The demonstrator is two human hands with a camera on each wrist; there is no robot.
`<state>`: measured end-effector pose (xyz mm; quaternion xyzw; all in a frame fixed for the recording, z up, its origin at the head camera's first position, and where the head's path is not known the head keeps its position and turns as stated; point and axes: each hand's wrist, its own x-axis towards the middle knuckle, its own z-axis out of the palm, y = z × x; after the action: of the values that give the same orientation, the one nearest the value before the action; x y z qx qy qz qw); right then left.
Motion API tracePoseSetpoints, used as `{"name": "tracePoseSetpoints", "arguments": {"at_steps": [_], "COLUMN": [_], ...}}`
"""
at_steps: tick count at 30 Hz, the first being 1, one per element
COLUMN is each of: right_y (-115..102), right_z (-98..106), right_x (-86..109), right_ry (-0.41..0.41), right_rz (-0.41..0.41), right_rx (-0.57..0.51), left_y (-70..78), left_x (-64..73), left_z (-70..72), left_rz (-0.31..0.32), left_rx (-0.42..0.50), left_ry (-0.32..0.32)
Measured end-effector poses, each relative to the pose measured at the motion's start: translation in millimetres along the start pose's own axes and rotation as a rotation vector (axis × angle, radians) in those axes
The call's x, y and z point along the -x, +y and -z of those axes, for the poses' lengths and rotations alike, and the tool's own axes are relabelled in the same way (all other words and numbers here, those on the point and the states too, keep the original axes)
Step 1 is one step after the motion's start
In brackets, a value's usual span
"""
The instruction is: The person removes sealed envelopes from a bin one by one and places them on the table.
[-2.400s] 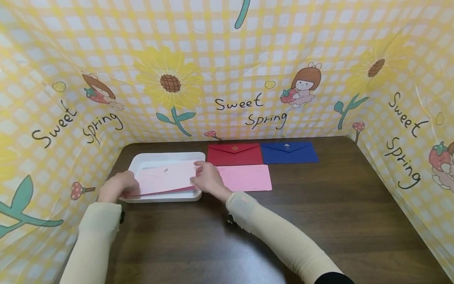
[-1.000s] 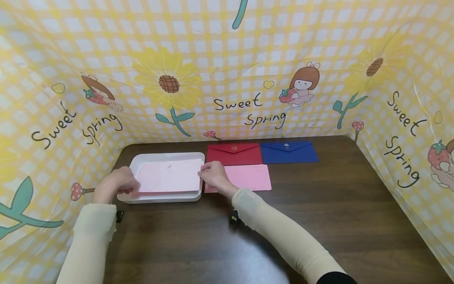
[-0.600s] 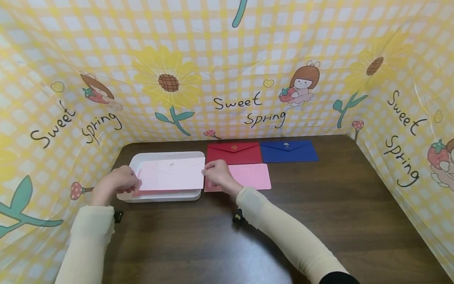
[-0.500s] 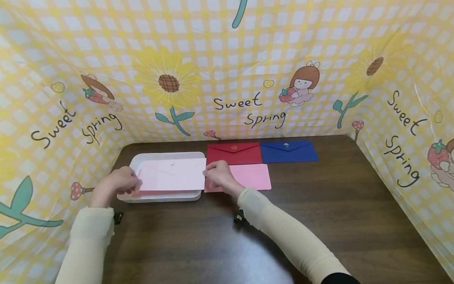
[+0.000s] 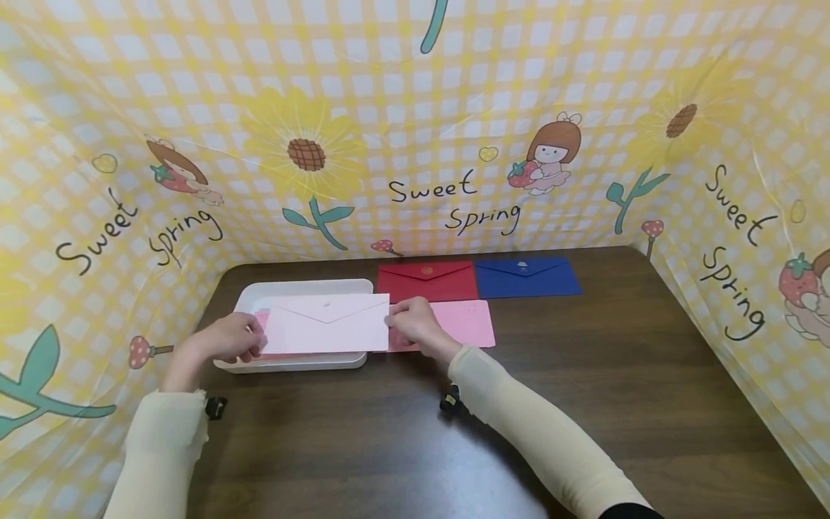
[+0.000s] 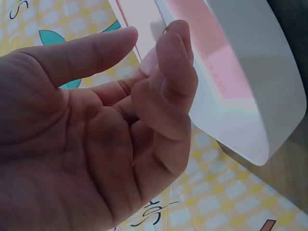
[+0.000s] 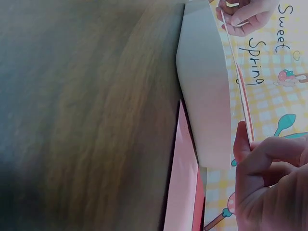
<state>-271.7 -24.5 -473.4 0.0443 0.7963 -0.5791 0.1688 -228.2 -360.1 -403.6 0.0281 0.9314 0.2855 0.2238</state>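
Observation:
A pale pink envelope [image 5: 327, 331], its pointed flap on the upper side, lies level over the white tray [image 5: 311, 287] and juts past its right edge. My right hand [image 5: 420, 324] pinches its right end between thumb and fingers; the right wrist view shows this envelope [image 7: 244, 96] edge-on, above the tray wall. At the left end, my left hand [image 5: 235, 337] has its fingertips right by the edge. In the left wrist view its thumb stands apart from the bent fingers. Beneath, a deeper pink envelope [image 6: 204, 45] shows inside the tray.
Right of the tray lies a pink envelope [image 5: 463, 324], partly covered by my right hand. Behind it are a red envelope [image 5: 428, 282] and a blue envelope [image 5: 528, 279], side by side on the dark wooden table [image 5: 363, 440]. A yellow checked cloth [image 5: 415, 94] walls the table.
The pale pink envelope has slid right with my right hand, its end moving out past the tray, and its flap shows more clearly. My left fingers have loosened at the other end.

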Motion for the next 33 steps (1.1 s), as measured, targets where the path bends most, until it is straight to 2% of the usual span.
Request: {"name": "tracePoseSetpoints", "arguments": {"at_steps": [3, 13, 20, 24, 26, 28, 31, 33], "right_y": [3.0, 7.7, 9.6, 11.4, 12.5, 14.4, 17.1, 18.9], "right_z": [2.8, 10.6, 17.2, 18.3, 18.8, 20.5, 23.6, 26.2], "right_x": [-1.6, -3.6, -3.1, -4.4, -5.5, -6.8, -7.7, -7.5], "right_ry": [0.005, 0.017, 0.020, 0.030, 0.031, 0.028, 0.024, 0.022], "right_rz": [-0.013, -0.019, -0.018, -0.027, -0.029, -0.026, -0.020, -0.018], "right_rx": [0.003, -0.005, 0.010, 0.011, 0.012, 0.015, 0.012, 0.007], "left_y": [0.3, -1.4, -2.0, -2.4, -3.0, -5.0, -8.4, -12.2], "left_x": [0.0, 1.1, 2.0, 3.7, 5.4, 6.7, 9.8, 11.6], "left_z": [-3.0, -14.8, -17.9, -17.5, -16.4, -15.1, -13.9, -14.2], "left_rz": [-0.012, -0.112, -0.132, -0.120, -0.101, -0.087, -0.014, 0.031], "left_rx": [0.022, 0.055, 0.064, 0.044, -0.013, -0.119, -0.278, -0.334], "left_ry": [-0.009, -0.034, -0.049, -0.040, -0.005, 0.066, 0.191, 0.259]}}
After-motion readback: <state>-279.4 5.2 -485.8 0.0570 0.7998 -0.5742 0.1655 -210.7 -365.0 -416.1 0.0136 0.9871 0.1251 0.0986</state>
